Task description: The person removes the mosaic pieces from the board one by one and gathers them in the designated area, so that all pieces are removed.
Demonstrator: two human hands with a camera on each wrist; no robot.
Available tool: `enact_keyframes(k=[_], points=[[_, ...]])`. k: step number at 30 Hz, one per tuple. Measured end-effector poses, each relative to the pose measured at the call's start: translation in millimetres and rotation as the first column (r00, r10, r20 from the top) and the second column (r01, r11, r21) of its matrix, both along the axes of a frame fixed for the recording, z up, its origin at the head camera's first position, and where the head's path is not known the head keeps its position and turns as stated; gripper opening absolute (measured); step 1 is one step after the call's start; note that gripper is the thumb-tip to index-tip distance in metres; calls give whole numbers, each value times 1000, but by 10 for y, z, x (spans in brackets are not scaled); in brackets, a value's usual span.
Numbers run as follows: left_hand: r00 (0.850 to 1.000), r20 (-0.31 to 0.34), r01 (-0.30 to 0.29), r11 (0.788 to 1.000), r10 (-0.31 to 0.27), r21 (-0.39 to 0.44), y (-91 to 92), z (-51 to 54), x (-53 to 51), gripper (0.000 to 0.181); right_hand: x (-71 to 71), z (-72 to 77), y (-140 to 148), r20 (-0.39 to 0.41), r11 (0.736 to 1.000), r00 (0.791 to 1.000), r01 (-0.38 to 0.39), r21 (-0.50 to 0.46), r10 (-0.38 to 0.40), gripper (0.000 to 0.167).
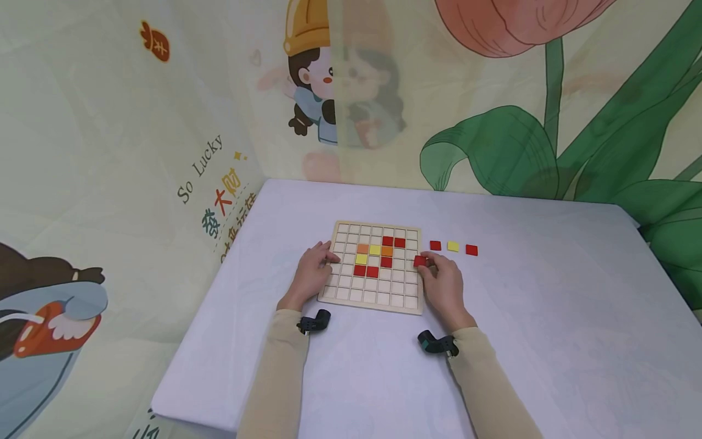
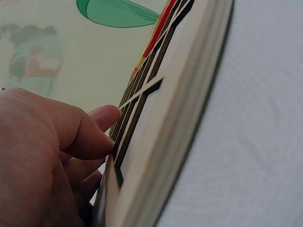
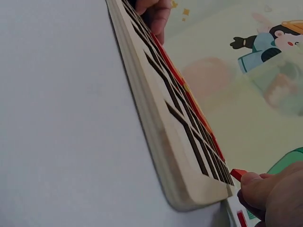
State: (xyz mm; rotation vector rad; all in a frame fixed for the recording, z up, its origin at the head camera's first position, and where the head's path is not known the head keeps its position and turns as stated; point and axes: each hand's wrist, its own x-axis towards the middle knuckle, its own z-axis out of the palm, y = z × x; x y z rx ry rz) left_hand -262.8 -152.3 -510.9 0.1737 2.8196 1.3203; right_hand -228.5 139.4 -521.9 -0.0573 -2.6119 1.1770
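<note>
A wooden grid board [image 1: 351, 294] lies on the table with red, yellow and orange square tiles in several middle cells. My left hand [image 1: 312, 272] holds the board's left edge, its thumb over the grid. The left wrist view shows that thumb [image 2: 87, 135] at the frame, other fingers curled beside the edge. Between thumb and fingers, my right hand [image 1: 445, 283] pinches a red tile [image 1: 420, 261] at the board's right edge. That same tile [image 3: 237, 174] shows tilted in the right wrist view.
Just beyond the board's right side lie a red tile [image 1: 436, 246], a yellow tile [image 1: 453, 246] and another red tile [image 1: 471, 250] in a row. A white cloth covers the table [image 1: 548, 317]. Printed fabric [image 1: 493, 79] hangs behind it.
</note>
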Motion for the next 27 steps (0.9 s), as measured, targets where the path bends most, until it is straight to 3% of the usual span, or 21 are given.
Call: enact_keyframes(k=[9, 15, 27], points=[[1000, 6, -4, 1000, 4, 12, -3, -31, -11, 27, -31, -12, 199, 33, 997, 997, 67, 30, -68, 35], [1000, 5, -4, 1000, 4, 16, -4, -33, -11, 27, -62, -30, 292, 14, 992, 994, 104, 75, -105, 33], [1000, -7, 4, 1000, -4, 0, 7, -38, -33, 27, -103, -71, 308, 21, 990, 995, 93, 107, -96, 33]])
